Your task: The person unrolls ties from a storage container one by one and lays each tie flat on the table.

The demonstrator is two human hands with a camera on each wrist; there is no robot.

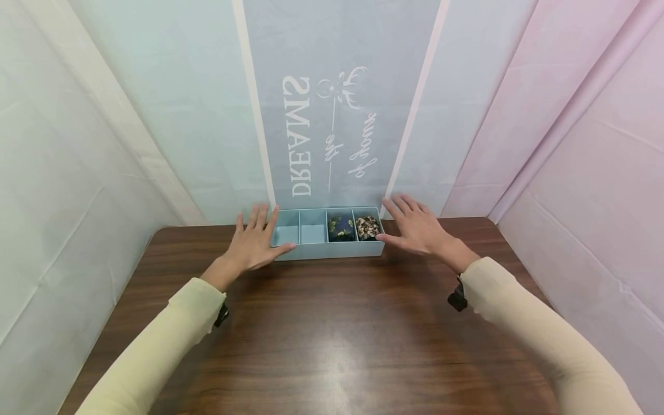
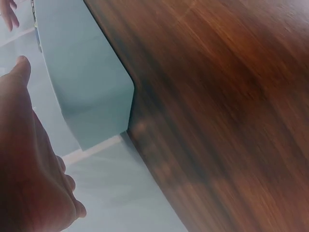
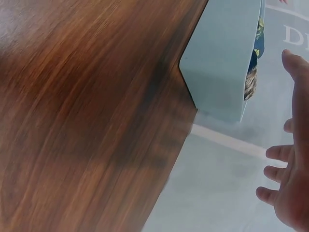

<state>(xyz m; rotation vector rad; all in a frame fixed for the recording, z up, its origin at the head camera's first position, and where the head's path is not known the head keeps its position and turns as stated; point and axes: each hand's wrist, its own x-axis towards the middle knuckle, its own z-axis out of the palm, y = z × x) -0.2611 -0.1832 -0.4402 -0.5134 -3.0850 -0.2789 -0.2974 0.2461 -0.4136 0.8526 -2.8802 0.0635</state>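
Observation:
A long light-blue divided box [image 1: 328, 250] stands at the table's far edge. Its two left compartments show bare floors. A dark blue cloth roll [image 1: 340, 229] with a yellow-green pattern fills the third, and a brown-and-cream patterned cloth roll [image 1: 368, 228] the rightmost. My left hand [image 1: 254, 242] is spread at the box's left end, its thumb over the front corner in the head view. At the opposite end my right hand [image 1: 417, 229] has its fingers extended, thumb tip close to the front right corner. Both wrist views show the hands slightly above the box's rim, holding nothing.
The brown wooden table [image 1: 332, 328] stretches from the box toward me. Behind it hangs a pale cloth backdrop [image 1: 207, 115] with mirrored lettering, close against the box. White cloth walls [image 1: 52, 230] flank the table on both sides.

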